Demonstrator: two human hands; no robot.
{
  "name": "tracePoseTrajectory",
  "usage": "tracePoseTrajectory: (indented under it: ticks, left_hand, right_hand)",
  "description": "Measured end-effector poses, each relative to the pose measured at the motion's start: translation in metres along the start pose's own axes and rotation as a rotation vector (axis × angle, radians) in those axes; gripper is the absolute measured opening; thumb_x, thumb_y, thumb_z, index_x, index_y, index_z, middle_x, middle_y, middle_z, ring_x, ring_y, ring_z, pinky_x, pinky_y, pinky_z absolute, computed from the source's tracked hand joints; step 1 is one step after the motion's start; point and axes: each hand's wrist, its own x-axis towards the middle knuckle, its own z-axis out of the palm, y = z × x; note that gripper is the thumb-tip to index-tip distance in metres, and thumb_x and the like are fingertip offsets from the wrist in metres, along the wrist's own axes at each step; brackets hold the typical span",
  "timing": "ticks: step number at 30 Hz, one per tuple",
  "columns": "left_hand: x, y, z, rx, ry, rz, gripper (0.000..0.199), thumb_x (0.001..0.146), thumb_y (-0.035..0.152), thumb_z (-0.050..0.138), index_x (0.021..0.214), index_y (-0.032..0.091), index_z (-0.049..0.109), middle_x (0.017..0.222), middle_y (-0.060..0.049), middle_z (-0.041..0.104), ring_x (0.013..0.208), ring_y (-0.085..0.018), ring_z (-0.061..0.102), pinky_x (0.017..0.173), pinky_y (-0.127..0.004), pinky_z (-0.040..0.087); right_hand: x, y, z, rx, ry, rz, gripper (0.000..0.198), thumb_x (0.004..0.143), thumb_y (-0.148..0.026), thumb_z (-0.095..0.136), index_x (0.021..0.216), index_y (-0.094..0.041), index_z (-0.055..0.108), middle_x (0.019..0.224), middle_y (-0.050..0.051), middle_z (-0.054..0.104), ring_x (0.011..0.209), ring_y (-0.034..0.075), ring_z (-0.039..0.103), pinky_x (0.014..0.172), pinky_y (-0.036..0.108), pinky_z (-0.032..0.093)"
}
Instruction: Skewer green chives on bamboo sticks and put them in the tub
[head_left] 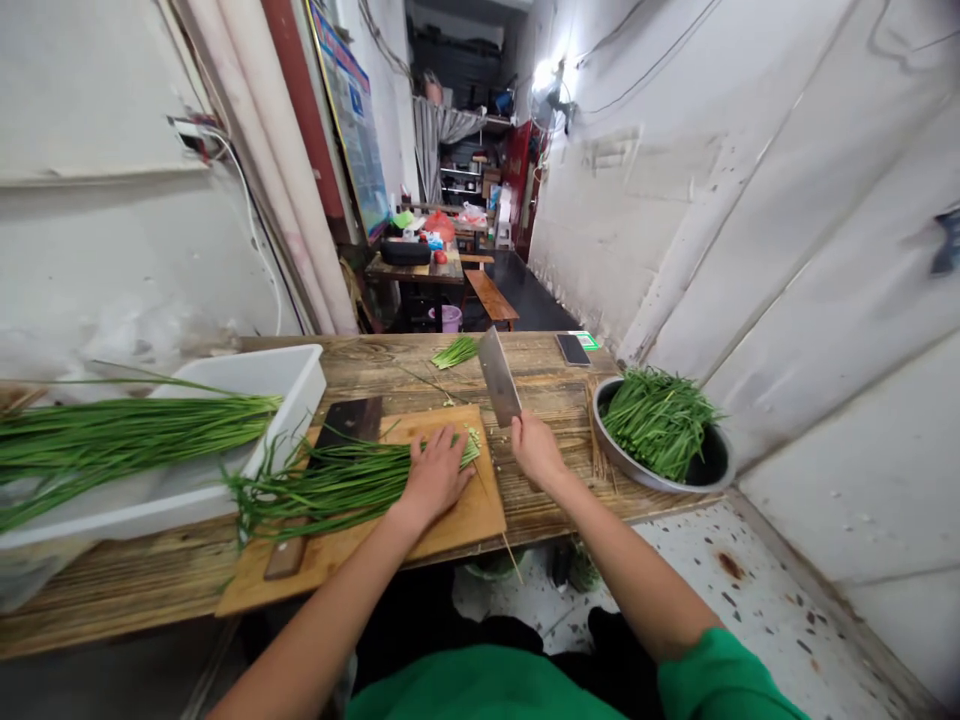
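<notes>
A bunch of garlic chives [337, 485] lies across a wooden cutting board [450, 520], leafy tops to the left. My left hand [436, 470] rests over the bunch near its pale stem ends, fingers curved down and holding it against the board. In my right hand [536, 448], closed round the handle, a cleaver [500, 380] is raised just off the board's right edge, blade pointing away from me. Beneath the chives lies a second cleaver, its dark blade [352, 420] and wooden handle [286, 555] showing on either side. Small pale trimmings [472, 440] sit by the stem ends.
Left of the board, a white plastic tray [300, 385] holds more chives. A metal basin [660, 482] heaped with chives stands at the right. A small chive bundle [455, 352] and a phone [574, 349] lie along the far edge of the wooden table [375, 360].
</notes>
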Motion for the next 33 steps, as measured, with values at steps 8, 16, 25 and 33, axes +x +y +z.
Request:
tracePoseTrajectory:
  ticks: [8, 16, 25, 33]
  left_hand:
    - [-0.011, 0.057, -0.006, 0.057, -0.267, -0.165, 0.052, 0.083, 0.047, 0.035, 0.078, 0.006, 0.067, 0.075, -0.02, 0.063, 0.074, -0.031, 0.061, 0.063, -0.038, 0.042]
    - [-0.011, 0.048, -0.007, -0.062, -0.232, -0.286, 0.038, 0.083, 0.025, 0.033, 0.07, 0.011, 0.065, 0.072, -0.014, 0.066, 0.067, -0.022, 0.062, 0.058, -0.028, 0.038]
    - [-0.01, 0.047, -0.142, -0.243, 0.173, -0.193, 0.035, 0.084, 0.033, 0.038, 0.053, 0.017, 0.043, 0.05, 0.001, 0.045, 0.047, -0.011, 0.039, 0.048, -0.024, 0.024]
    - [0.015, 0.066, -0.202, -1.146, 0.474, -0.158, 0.029, 0.082, 0.04, 0.048, 0.065, 0.017, 0.045, 0.048, 0.007, 0.026, 0.041, -0.006, 0.021, 0.04, -0.018, 0.017]
  right_hand:
    - [-0.038, 0.062, 0.009, 0.027, 0.055, 0.084, 0.025, 0.093, -0.021, 0.031, 0.094, -0.012, 0.054, 0.081, 0.011, 0.066, 0.076, 0.019, 0.063, 0.063, 0.023, 0.037]
    - [-0.054, 0.088, 0.029, 0.101, 0.056, 0.116, 0.024, 0.092, -0.022, 0.031, 0.089, -0.013, 0.053, 0.073, 0.009, 0.065, 0.066, 0.017, 0.062, 0.057, 0.022, 0.036]
    - [-0.055, 0.1, 0.04, 0.202, 0.067, 0.128, 0.024, 0.092, -0.022, 0.031, 0.088, -0.013, 0.053, 0.065, 0.005, 0.062, 0.053, 0.013, 0.058, 0.052, 0.02, 0.034]
    - [-0.062, 0.109, 0.042, 0.286, 0.099, 0.165, 0.026, 0.092, -0.024, 0.029, 0.088, -0.014, 0.053, 0.057, 0.002, 0.059, 0.045, 0.012, 0.054, 0.049, 0.02, 0.033]
